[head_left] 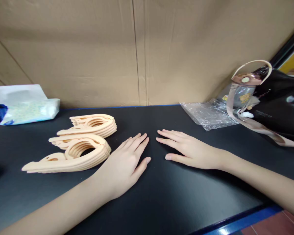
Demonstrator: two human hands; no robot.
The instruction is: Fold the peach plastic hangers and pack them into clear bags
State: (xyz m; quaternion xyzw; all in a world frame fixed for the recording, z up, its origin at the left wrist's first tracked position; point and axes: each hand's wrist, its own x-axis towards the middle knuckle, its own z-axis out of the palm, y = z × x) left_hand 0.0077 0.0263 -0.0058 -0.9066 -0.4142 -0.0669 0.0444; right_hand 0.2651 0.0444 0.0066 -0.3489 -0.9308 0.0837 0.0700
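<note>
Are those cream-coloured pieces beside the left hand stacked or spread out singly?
Stacked: the cream-coloured pieces lie in two piles, with several layered edges showing one above another, beside the left hand.

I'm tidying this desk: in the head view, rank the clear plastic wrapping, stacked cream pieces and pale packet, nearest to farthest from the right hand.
1. Clear plastic wrapping: beyond the right hand, back right.
2. Stacked cream pieces: left, beside the left hand.
3. Pale packet: far left, at the back.

cream hanger-like pieces (88,132), black tabletop (198,192) edged blue, tan cardboard (100,58), pinkish-brown bottle lid (253,78), black bag (278,101)
</note>
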